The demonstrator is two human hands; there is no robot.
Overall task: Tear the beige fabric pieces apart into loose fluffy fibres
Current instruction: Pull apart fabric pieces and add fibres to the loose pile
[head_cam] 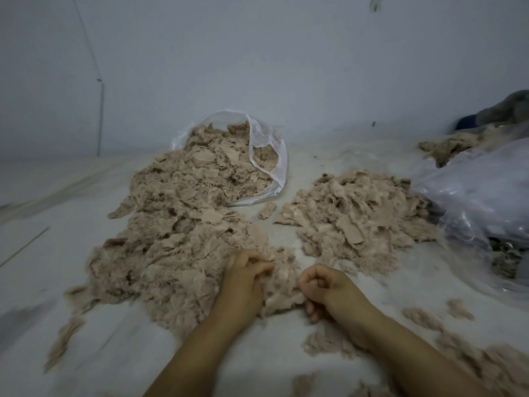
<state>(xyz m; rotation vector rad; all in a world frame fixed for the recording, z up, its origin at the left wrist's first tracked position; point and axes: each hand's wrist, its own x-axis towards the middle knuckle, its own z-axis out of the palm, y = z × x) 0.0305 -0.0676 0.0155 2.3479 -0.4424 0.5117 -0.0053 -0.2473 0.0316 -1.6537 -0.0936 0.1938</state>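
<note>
A beige fabric piece [282,285] is stretched between my two hands at the near edge of the big pile. My left hand [246,270] grips its upper left part with curled fingers. My right hand [320,285] is closed in a fist on its right edge. A large heap of beige fabric and fluff [177,230] spills from a clear plastic bag [274,156] toward me. A second, smaller heap [357,219] lies to the right.
A crumpled clear plastic bag [481,202] lies at the right, with more beige scraps [452,147] and dark cloth [503,110] behind it. Loose fluffy tufts [423,319] lie scattered on the pale floor near my right arm. A blank wall stands behind.
</note>
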